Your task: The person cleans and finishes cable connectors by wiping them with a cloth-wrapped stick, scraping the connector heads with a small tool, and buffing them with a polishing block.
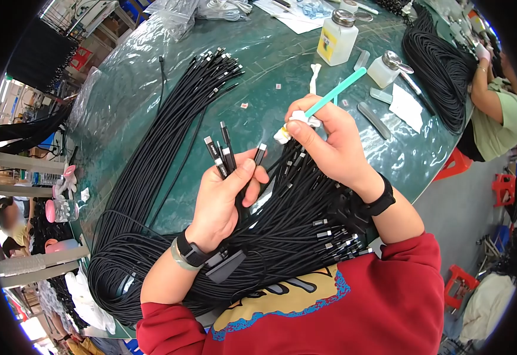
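My left hand (216, 204) is closed around several black cables, and their metal-tipped connectors (212, 148) fan out above the fingers. One connector (260, 154) stands apart, by the thumb and forefinger. Just to the right and higher, my right hand (335, 151) grips a flat teal stick (344, 86) together with a white, yellow-stained cloth (282, 135) at its lower end. The cloth is close to the connectors but looks apart from them. A large bundle of black cables (152, 148) loops across the table, with more connector ends (341, 239) lying near my chest.
On the green table (258, 71) stand two bottles with metal tops, one larger (336, 44) and one smaller (383, 71). A grey strip (373, 120) and white paper (406, 108) lie nearby. At the right, another person (501, 112) works beside a coiled cable bundle (433, 71).
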A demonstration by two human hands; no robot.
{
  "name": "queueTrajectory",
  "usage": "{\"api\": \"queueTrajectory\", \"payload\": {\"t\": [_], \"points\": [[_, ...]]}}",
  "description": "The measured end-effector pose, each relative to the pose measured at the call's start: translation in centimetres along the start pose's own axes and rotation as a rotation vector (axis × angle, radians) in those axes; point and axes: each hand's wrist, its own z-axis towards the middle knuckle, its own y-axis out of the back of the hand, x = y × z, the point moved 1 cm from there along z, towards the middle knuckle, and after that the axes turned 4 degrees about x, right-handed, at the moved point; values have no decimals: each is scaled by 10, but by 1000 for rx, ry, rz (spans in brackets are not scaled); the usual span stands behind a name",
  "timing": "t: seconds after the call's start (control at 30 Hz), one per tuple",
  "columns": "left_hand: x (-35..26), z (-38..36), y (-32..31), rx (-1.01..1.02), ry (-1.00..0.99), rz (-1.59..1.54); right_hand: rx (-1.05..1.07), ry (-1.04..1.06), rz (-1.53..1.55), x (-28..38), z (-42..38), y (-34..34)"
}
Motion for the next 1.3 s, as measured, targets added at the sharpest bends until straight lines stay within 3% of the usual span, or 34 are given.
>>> {"api": "queueTrajectory", "payload": {"t": [0.27,0.43,0.53,0.7,0.93,1.3], "points": [[8,2,7,96,78,-188,122,268,-215,-2,-4,-18],[6,2,5,95,83,-134,6,265,-304,-2,0,-12],[8,1,4,63,79,-138,100,256,-217,1,-3,-15],[6,2,4,66,90,-114,40,167,-224,-2,2,-6],[7,2,5,58,84,-133,147,254,-216,-5,2,-5],[4,1,3,92,90,-124,124,287,-201,-2,3,-6]]}}
